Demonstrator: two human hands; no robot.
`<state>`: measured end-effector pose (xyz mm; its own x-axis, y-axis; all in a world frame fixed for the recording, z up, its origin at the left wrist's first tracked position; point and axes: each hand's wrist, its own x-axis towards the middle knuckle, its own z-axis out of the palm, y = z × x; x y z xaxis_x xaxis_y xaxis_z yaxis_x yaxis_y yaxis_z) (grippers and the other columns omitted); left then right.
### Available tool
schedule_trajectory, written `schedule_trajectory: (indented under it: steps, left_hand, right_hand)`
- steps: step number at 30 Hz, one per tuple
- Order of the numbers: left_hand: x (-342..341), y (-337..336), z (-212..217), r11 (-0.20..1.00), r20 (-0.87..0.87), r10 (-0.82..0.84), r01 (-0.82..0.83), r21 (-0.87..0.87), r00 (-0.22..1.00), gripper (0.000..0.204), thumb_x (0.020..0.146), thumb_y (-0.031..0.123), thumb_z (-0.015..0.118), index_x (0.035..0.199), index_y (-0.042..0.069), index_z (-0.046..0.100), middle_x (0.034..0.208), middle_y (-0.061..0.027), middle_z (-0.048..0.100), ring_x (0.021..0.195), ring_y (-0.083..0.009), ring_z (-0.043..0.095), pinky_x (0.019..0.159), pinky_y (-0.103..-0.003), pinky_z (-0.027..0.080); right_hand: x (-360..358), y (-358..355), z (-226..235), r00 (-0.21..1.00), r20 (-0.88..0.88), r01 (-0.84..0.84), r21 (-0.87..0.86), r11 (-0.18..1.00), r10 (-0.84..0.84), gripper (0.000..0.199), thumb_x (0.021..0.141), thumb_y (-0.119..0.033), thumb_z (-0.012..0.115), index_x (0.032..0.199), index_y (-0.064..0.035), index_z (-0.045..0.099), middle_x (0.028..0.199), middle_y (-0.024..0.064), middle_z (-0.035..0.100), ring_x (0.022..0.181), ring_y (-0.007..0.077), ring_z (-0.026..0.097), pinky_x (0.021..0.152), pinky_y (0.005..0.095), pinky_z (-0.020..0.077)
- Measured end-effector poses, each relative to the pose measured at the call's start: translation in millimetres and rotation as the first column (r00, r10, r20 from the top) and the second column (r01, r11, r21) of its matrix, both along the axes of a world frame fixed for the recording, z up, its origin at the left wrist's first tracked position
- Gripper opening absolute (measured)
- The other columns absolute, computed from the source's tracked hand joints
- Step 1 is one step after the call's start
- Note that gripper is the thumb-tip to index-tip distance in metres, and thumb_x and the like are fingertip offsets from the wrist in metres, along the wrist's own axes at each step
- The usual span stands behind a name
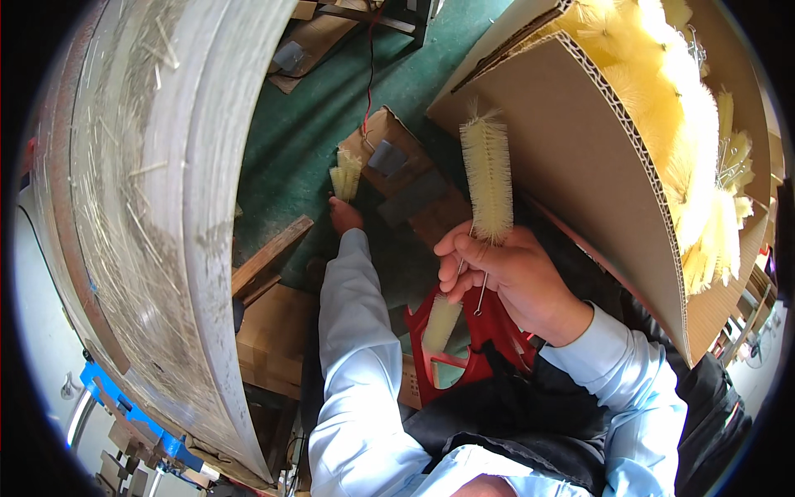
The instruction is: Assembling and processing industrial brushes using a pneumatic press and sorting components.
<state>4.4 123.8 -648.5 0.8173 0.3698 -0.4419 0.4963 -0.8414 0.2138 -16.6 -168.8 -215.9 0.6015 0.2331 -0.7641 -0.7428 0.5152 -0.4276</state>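
In my right hand is a bottle brush with pale yellow bristles, held upright by its twisted wire handle. The handle's looped end pokes out below my closed fingers. Another pale yellow brush shows just under that hand, against a red plastic stool. My left hand reaches down low beside the metal-edged bench. It looks closed, and pale bristle brushes stick out past its fingers; their handles are hidden.
A large cardboard box heaped with yellow brushes stands at the right. A worn bench top curves along the left. On the green floor lie flattened cardboard with grey pieces and a wooden board. A red cable hangs ahead.
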Motion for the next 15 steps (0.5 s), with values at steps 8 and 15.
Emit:
schedule_trajectory:
  steps: [8, 15]
  left_hand:
    - [-23, -7, 36, 0.982, 0.205, -0.150, 0.169, -0.080, 0.967, 0.012, 0.096, 0.012, 0.051, 0.100, 0.000, 0.052, 0.096, -0.0257, 0.059, 0.092, -0.0483, 0.059, 0.080, -0.053, 0.048]
    - [-113, -4, 118, 0.870, -0.028, 0.099, -0.100, -0.483, 0.995, 0.028, 0.091, 0.029, 0.063, 0.094, 0.001, 0.062, 0.091, -0.0252, 0.066, 0.086, -0.0438, 0.064, 0.075, -0.048, 0.049]
  right_hand:
    - [4, 14, -27, 0.998, -0.056, -0.039, 0.067, 0.997, 0.043, 0.024, 0.100, -0.019, 0.051, 0.107, 0.0024, 0.060, 0.094, 0.0143, 0.067, 0.085, 0.0215, 0.067, 0.075, 0.0336, 0.0570]
    - [27, 36, -25, 0.994, -0.050, -0.093, -0.004, 0.996, 0.093, 0.025, 0.099, -0.016, 0.050, 0.109, 0.0048, 0.061, 0.111, 0.0223, 0.066, 0.100, 0.0300, 0.068, 0.085, 0.0396, 0.0574]
